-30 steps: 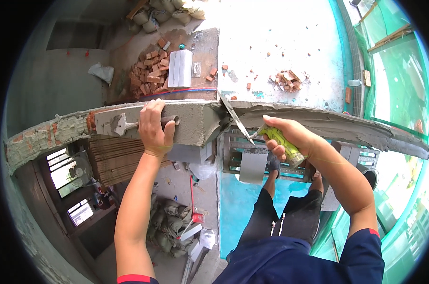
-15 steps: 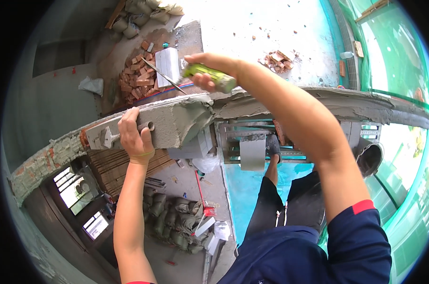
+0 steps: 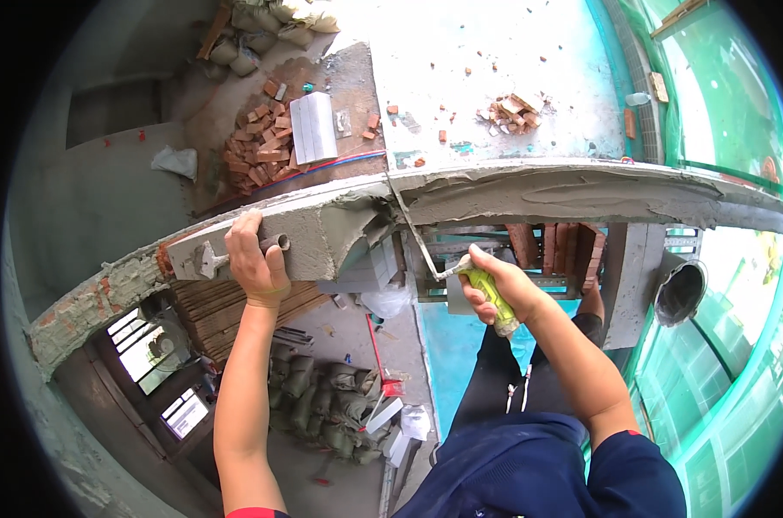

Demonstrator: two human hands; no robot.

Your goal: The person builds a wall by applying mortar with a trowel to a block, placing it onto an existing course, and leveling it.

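My left hand (image 3: 256, 266) is closed around the tubular handle of a flat grey hawk (image 3: 301, 237). The hawk lies along the wall's edge, with wet mortar (image 3: 350, 226) heaped at its right end. My right hand (image 3: 508, 289) grips the yellow-green handle of a trowel (image 3: 420, 239), whose thin blade is seen almost edge-on. From the hand, the blade runs up and left across the plastered strip (image 3: 538, 197) of the wall, its tip near the strip's far edge. Fresh grey mortar, smeared unevenly, covers this strip right of the hawk.
Beneath me is a metal scaffold platform (image 3: 460, 237) with bricks (image 3: 573, 246) and a dark bucket (image 3: 681, 292) alongside. Bare brick (image 3: 89, 289) shows on the wall's left part. Beyond it lie brick piles (image 3: 257, 147) and sacks (image 3: 262, 26). Green netting (image 3: 728, 104) hangs at right.
My right hand has swung down and toward me with the trowel, from beyond the wall to its near side. My left hand and the hawk hold nearly the same place.
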